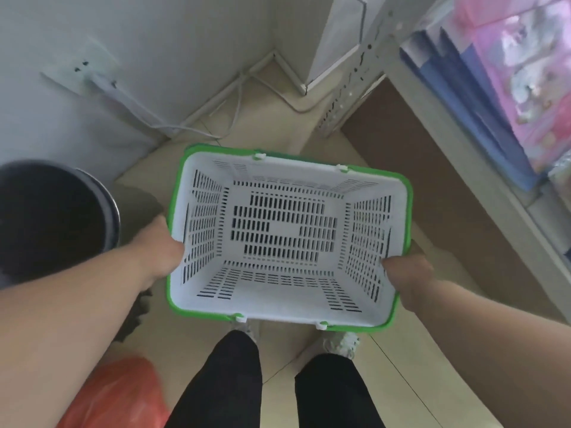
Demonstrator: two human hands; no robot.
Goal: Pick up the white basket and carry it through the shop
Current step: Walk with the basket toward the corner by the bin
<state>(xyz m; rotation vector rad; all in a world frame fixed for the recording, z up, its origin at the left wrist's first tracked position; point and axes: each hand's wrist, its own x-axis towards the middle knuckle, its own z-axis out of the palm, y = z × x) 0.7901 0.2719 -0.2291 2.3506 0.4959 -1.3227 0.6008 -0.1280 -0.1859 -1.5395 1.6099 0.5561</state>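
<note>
The white basket (287, 307) has slotted walls and a green rim, and it is empty. I hold it level in front of me, above my legs and shoes. My left hand (163, 251) grips its left short side, thumb inside the rim. My right hand (408, 273) grips the right short side the same way. The folded green handles lie along the long edges of the basket.
A dark round bin (55, 217) stands at my left by the white wall. An orange plastic bag (120, 393) lies at the lower left. A shelf unit (463, 125) with pink and blue packaged goods runs along the right. Cables (234, 109) trail over the beige floor ahead.
</note>
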